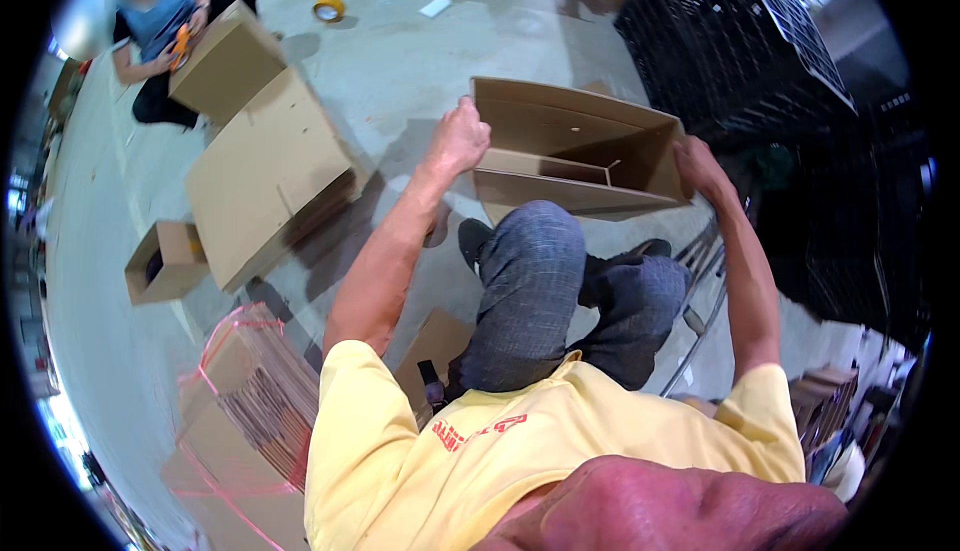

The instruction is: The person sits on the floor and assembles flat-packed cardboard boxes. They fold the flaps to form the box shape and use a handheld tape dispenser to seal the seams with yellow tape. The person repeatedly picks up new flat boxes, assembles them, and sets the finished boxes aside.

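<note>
An opened-out brown cardboard box [580, 194] stands in front of my knees, its open side facing up towards me. My left hand [462, 138] is closed on the upper left edge of the box. At the other end, my right hand [704, 167] grips the right edge, its fingertips partly hidden behind the cardboard. Inside the box a folded flap or inner panel shows. I cannot tell whether the bottom of the box is closed.
A stack of flat cardboard [265, 176] lies to the left, near a small open box [165, 261] and a strapped carton bundle [262, 401]. Black plastic crates [730, 46] rise at right. Far left, a co-worker [160, 11] holds an orange tool beside a carton [230, 63]. Tape rolls [328, 9] lie beyond.
</note>
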Available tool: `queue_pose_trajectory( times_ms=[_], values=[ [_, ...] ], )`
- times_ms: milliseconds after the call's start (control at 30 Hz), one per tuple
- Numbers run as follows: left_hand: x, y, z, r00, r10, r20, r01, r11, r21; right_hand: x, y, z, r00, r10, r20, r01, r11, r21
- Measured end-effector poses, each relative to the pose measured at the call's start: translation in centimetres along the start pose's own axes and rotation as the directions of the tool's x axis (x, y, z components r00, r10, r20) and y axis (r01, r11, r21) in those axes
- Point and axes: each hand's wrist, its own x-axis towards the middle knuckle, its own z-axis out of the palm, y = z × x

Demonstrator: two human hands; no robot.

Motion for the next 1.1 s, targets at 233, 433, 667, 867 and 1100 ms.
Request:
queue_pose_trajectory(
  times_ms=[233,433,667,867,1100],
  values=[
    [3.9,0.6,1.5,0.988,0.105,0.117,-0.144,0.905,0.4,1.7,-6.5,6.1,0.963,0.047,-0.265,-0.12,0.957,-0.265],
    [4.5,0.4,1.2,0.975,0.118,0.19,-0.196,0.858,0.474,-0.1,-8.0,6.7,0.957,0.018,-0.29,-0.041,0.996,-0.074],
    [2.1,1.2,6.3,0.972,-0.004,0.234,-0.143,0.78,0.609,0.5,-8.4,8.4,0.997,-0.048,0.053,0.052,0.994,-0.092],
    [0.0,4.4,3.2,0.788,0.182,0.589,-0.396,0.881,0.258,1.9,-4.1,7.5,0.984,-0.102,0.149,0.064,0.969,0.24],
    [0.1,5.5,2.4,0.728,0.367,0.579,-0.549,0.818,0.173,1.0,-1.7,7.0,0.959,-0.156,0.236,-0.184,0.289,0.939]
  ],
)
